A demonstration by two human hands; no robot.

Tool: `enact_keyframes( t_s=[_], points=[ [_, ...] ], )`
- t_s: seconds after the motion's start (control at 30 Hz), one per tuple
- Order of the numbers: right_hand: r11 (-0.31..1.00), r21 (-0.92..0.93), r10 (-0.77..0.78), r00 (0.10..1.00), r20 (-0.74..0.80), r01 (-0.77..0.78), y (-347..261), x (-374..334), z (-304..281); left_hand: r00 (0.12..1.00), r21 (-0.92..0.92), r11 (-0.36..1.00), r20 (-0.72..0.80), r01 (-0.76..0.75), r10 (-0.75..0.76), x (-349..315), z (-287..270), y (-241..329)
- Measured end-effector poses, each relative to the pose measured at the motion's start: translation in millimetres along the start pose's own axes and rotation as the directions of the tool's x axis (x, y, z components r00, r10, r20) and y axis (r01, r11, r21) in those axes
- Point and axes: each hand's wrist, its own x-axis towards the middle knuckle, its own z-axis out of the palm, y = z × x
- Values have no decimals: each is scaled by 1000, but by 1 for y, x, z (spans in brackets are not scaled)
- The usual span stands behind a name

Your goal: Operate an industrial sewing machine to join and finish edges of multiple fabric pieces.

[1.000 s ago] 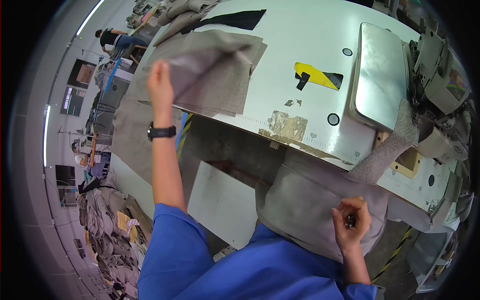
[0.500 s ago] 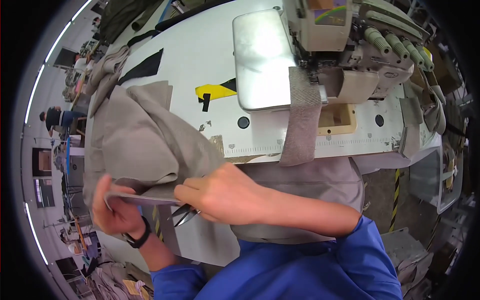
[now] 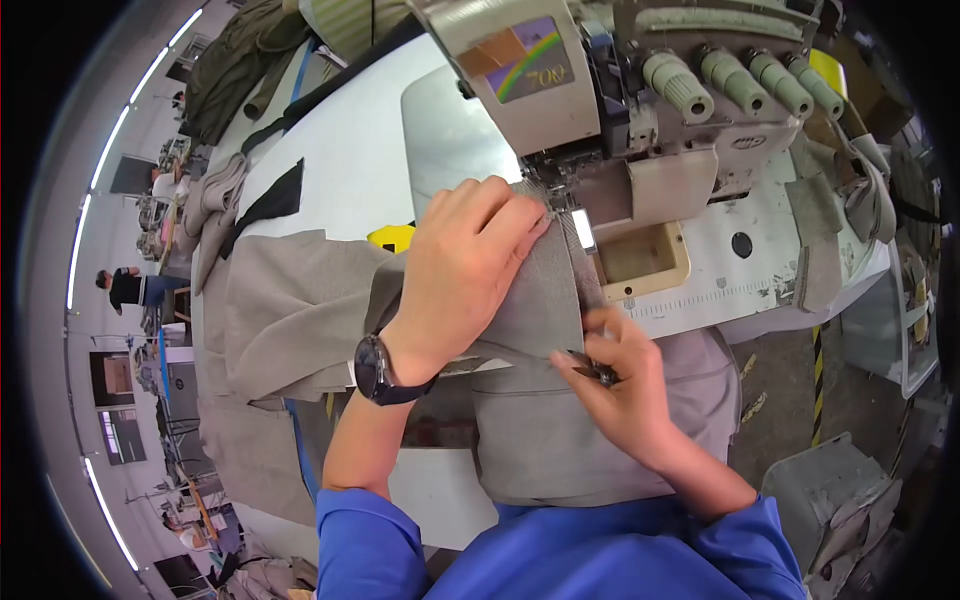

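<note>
We press our left hand [image 3: 465,270] flat on the grey fabric piece [image 3: 535,300], fingers spread and lying open on the cloth, the fingertips [image 3: 525,215] reaching up to the presser foot area of the sewing machine [image 3: 600,110]; nothing is clasped in this hand, it only bears down on the cloth. Our right hand [image 3: 625,385] sits just below and to the right of the left, pinched narrow on a small dark tool [image 3: 592,370] at the lower edge of the same fabric, thumb and forefinger closed upon it; what kind of tool it is we cannot tell. The fabric runs from under the left palm up toward the needle, and down past the right hand over the table edge into our lap [image 3: 560,450]; a dark wristwatch [image 3: 378,368] rings the left wrist, below the palm. Left of the left hand a larger heap of grey cloth [image 3: 290,310] lies on the white table [image 3: 340,160], with a yellow mark [image 3: 392,236] showing just beside the thumb side; above the fingertips stands the machine head with its thread knobs [image 3: 730,75]; right of the needle a beige rectangular opening [image 3: 640,260] is sunk in the table. Our blue sleeves [image 3: 560,550] fill the lower edge; far off to the left a person [image 3: 125,287] stands in the workshop.
</note>
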Motion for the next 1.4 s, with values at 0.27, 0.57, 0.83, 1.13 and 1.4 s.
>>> enact_keyframes(
  t_s=[0.27,0.57,0.83,1.13,1.4],
  points=[
    [993,28,-114,992,-54,116,20,37,-11,991,-170,976,45,135,-129,4,1,-4],
    [934,334,84,986,146,-129,34,0,-7,937,-218,911,84,350,-339,-14,-2,8],
    [914,381,101,988,118,-139,29,5,-4,947,-157,934,62,322,-316,-4,-3,17],
    [905,418,68,997,31,-75,29,0,-4,992,294,955,101,44,-77,-21,4,46],
    [894,442,107,993,-40,-78,22,9,-5,981,46,981,16,191,-192,-31,25,42]
  ],
)
